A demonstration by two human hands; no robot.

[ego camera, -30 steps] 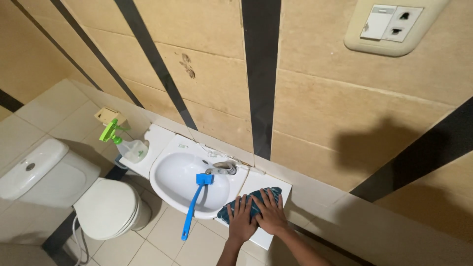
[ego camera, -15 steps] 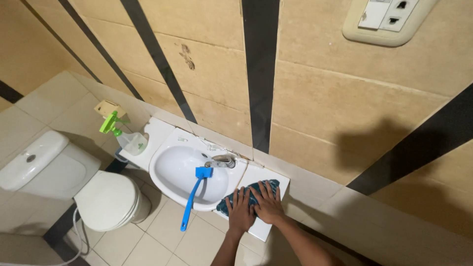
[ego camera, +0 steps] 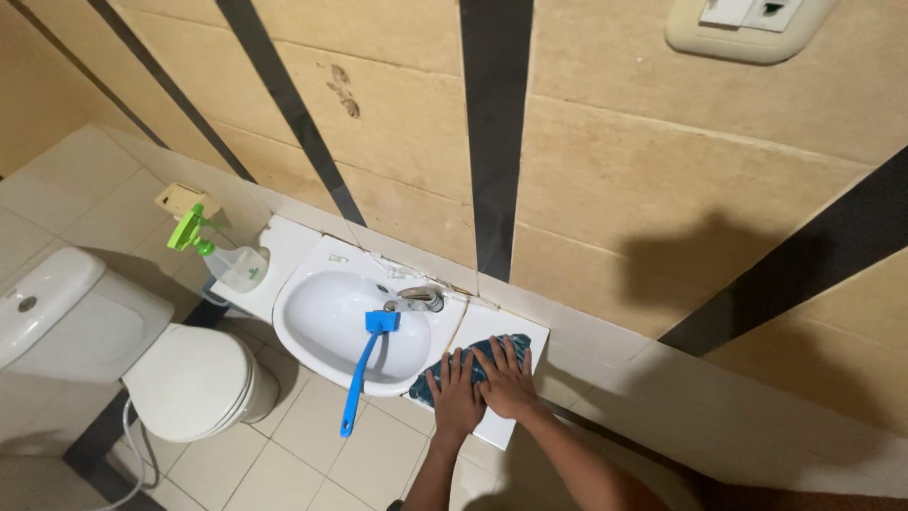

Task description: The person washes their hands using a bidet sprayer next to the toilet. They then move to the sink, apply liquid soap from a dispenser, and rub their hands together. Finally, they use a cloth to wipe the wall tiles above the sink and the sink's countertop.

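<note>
Both my hands press flat on a dark teal cloth that lies on the white counter to the right of the sink. My left hand covers the cloth's near end, its fingers spread. Beside it, my right hand lies slightly further along the cloth. The white basin sits just left of my hands. A blue long-handled brush rests across the basin, head near the metal tap, handle sticking out over the front rim.
A spray bottle with a green trigger stands on the counter's left end. A white toilet with closed lid and its cistern stand at lower left. A wall socket plate is at top right. Tiled floor lies below.
The view has shifted slightly, with the sink sliding down and left in frame. My hands stay flat on the cloth, barely shifted along the counter.
</note>
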